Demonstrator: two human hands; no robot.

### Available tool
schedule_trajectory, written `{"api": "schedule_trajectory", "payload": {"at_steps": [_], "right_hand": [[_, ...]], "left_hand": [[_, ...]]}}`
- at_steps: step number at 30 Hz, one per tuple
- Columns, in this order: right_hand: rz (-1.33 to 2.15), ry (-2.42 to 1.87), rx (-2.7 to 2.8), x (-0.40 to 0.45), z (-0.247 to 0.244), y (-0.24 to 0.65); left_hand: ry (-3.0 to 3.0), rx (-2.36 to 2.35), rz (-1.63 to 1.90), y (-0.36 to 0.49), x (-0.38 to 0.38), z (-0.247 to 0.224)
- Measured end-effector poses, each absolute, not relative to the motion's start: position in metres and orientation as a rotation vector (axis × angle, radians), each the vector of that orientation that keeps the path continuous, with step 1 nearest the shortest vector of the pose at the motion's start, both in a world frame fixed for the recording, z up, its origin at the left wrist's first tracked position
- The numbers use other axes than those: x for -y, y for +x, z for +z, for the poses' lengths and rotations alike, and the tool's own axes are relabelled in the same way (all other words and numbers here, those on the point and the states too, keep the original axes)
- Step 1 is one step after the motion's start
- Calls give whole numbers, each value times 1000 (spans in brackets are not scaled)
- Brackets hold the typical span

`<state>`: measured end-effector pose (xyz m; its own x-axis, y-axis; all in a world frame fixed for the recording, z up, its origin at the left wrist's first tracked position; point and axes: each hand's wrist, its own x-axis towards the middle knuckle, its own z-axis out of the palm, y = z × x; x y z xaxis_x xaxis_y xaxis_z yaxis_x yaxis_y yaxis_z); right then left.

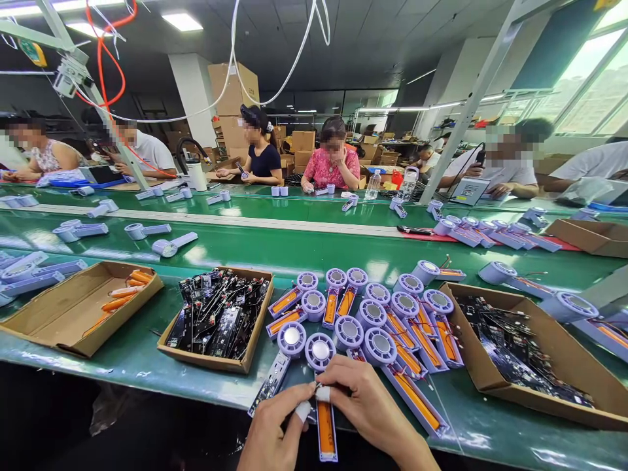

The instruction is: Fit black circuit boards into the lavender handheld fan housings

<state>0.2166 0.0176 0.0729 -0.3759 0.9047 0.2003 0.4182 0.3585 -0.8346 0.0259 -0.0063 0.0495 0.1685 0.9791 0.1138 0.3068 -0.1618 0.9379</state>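
The left hand [279,422] and right hand [366,396] pinch a small part, mostly hidden, over a lilac plastic device [320,351]. Its round, metal-disced head and slim, orange-battery [326,428] handle are at the glossy green desk's [130,347] near edge.

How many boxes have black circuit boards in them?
2: one box is left of the purple gadget being worked on, and another box is over to its right. Others may be hidden.
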Motion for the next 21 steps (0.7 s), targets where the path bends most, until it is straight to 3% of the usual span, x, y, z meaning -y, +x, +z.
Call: {"api": "schedule_trajectory", "payload": {"at_steps": [8,15,21], "right_hand": [[946,-1332,1856,-4,79,216],[1414,-1316,1295,4,64,216],[1328,-1274,1117,7,81,210]], "left_hand": [[1733,-1270,1037,37,11,43],[1663,-1365,1047,45,25,34],[1645,-1469,1017,54,12,38]]}}
